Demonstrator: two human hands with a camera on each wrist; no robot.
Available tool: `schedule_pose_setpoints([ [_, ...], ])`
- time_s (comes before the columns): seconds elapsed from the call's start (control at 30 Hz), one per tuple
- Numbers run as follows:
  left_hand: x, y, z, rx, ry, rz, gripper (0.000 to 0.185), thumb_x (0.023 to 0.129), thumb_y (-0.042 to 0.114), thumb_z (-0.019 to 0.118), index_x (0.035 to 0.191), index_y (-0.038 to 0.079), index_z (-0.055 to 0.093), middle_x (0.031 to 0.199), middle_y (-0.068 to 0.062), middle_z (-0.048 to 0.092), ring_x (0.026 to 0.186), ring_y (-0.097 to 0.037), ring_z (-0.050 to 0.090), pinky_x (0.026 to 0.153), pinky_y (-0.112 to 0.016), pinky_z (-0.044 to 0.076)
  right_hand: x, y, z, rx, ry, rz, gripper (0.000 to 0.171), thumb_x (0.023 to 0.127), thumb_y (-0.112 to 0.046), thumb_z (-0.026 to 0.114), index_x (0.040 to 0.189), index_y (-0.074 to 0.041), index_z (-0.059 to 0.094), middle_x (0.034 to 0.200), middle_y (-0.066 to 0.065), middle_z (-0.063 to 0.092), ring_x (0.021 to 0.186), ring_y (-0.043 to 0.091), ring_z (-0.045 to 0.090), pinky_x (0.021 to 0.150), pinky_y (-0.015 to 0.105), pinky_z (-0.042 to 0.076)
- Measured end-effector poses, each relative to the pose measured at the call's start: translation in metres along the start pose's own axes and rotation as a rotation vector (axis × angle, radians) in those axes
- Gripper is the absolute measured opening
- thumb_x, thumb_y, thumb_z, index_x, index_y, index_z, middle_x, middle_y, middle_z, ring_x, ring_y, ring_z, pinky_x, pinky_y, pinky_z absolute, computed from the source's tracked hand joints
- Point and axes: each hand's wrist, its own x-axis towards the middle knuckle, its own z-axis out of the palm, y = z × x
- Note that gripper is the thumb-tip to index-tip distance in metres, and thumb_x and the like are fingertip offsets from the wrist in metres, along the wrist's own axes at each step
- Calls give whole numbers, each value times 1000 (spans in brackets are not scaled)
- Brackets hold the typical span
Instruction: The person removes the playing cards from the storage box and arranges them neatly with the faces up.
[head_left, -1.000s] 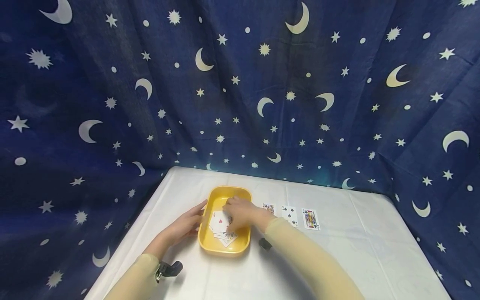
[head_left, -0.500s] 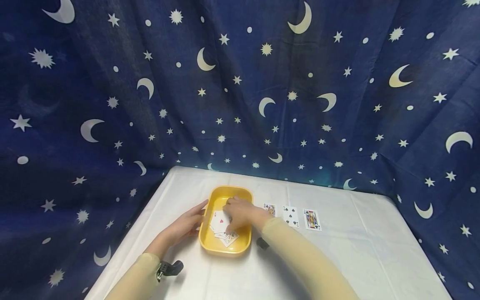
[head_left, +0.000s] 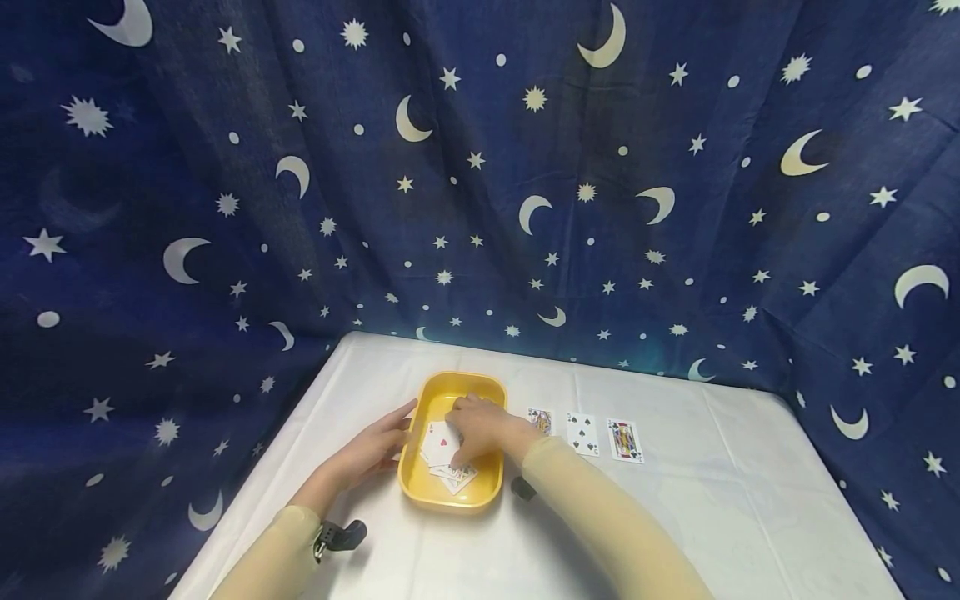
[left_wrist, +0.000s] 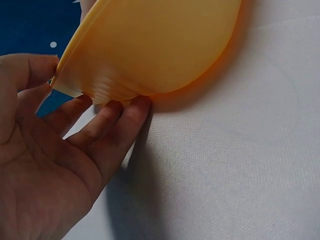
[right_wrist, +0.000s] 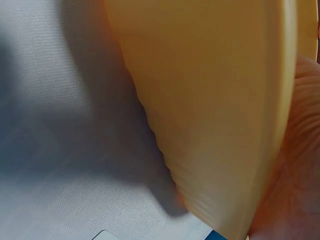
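Observation:
A yellow plastic tub (head_left: 450,505) stands on the table with several playing cards (head_left: 441,443) inside, an ace with a red heart on top. My left hand (head_left: 369,450) is at the tub's left side. In the left wrist view the fingertips (left_wrist: 142,102) touch its outer wall, with fairly straight fingers. My right hand (head_left: 483,429) reaches over the right rim into the tub, thumb low by the cards and fingers bent; whether it pinches a card is hidden. In the right wrist view the tub wall (right_wrist: 200,100) covers most of that hand (right_wrist: 300,150).
Right of the tub lie three face-up cards in a row: a court card (head_left: 540,420) partly behind the right forearm, a spade number card (head_left: 582,433) and another court card (head_left: 626,441). The white-clothed table (head_left: 720,500) meets a dark blue star-and-moon curtain (head_left: 480,167) behind.
Both hands, the tub and the cards keep nearly the same places. The head view has shifted very slightly, and the right forearm has moved a little left.

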Motion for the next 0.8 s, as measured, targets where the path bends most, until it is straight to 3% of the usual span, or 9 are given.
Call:
schedule_pose_setpoints([
  [0.27,1,-2,0,-68,-57,32,69,104,14,52,165,22,21,158,-21,40,126,-33,57,97,-46,54,0,0,0,-27,7,-20,76,74,-60,84,134,-18,65,121,-4,57,108,15,45,105,37,42],
  [0.53,1,1,1,-48,-44,10,69,103,17,53,165,25,23,159,-19,40,129,-34,56,99,-48,53,0,-1,2,17,1,11,78,74,-56,86,139,-18,63,126,-4,56,116,16,45,112,42,38],
  [0.8,1,-2,0,-37,-27,9,70,102,16,55,165,25,24,157,-19,43,127,-32,57,97,-48,54,0,0,2,10,-2,1,77,74,-57,85,138,-19,63,127,-5,55,114,15,44,110,39,40],
])
